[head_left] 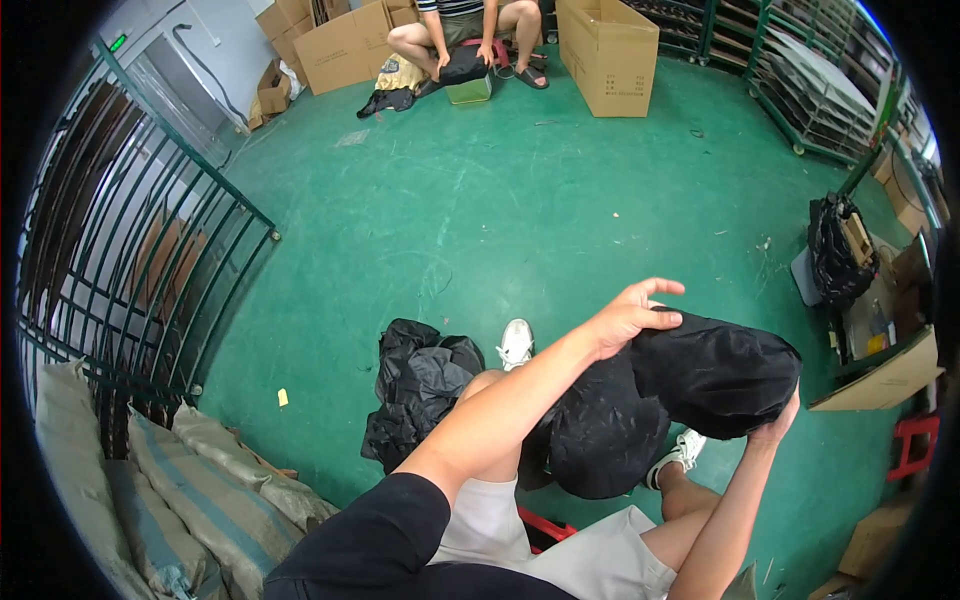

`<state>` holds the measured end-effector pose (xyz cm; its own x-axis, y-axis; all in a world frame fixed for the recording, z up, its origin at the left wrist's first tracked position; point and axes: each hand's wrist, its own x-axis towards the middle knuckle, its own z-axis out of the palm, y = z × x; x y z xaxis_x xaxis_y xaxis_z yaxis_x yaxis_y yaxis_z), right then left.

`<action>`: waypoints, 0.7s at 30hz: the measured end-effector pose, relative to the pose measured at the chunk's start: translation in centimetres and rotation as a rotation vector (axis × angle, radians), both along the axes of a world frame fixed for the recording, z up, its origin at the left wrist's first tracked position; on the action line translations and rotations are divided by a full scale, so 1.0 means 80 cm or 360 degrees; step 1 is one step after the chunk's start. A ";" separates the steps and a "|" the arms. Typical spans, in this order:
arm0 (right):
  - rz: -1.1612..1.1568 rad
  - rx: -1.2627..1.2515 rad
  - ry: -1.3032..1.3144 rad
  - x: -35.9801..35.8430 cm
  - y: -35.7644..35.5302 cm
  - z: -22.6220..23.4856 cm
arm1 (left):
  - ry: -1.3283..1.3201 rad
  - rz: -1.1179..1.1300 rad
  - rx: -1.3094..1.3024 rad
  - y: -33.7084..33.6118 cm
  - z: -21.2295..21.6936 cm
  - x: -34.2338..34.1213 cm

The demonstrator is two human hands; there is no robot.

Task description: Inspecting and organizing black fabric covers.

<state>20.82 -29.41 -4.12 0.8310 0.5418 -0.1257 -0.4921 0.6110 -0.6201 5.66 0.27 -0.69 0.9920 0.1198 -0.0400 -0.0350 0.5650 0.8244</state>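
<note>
A rounded, pouch-like black cloth piece (720,375) is stretched between my two hands, out to the right of my knees. My left hand (638,318) pinches its upper left edge, thumb on top and index finger sticking out. At the far right end, my right hand (778,418) grips the cloth from the side and below; most of its fingers are hidden behind the fabric. Underneath, between my legs, sits a rounded black cloth-covered bundle (608,430); what lies inside it does not show. A crumpled heap of black cloth (420,385) rests on the floor left of my legs.
Woven sacks (200,465) lean at the lower left, near a green metal rack (150,250). Across the green floor, a seated person (465,40) handles black cloth beside a tall cardboard box (608,60). At right are a black bag (842,250) and a red plastic stool (912,447).
</note>
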 end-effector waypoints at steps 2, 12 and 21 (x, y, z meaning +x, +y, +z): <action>0.0116 0.0059 -0.0026 -0.007 0.011 0.010 | 0.0004 0.0039 -0.0344 -0.002 -0.010 -0.003; -0.0028 -0.0108 -0.0112 -0.017 0.014 0.020 | -0.0314 0.0000 -0.0839 0.004 0.002 -0.008; 0.0245 -0.1229 -0.0482 -0.002 0.021 -0.022 | -0.0449 0.0156 -0.0762 0.012 0.005 -0.012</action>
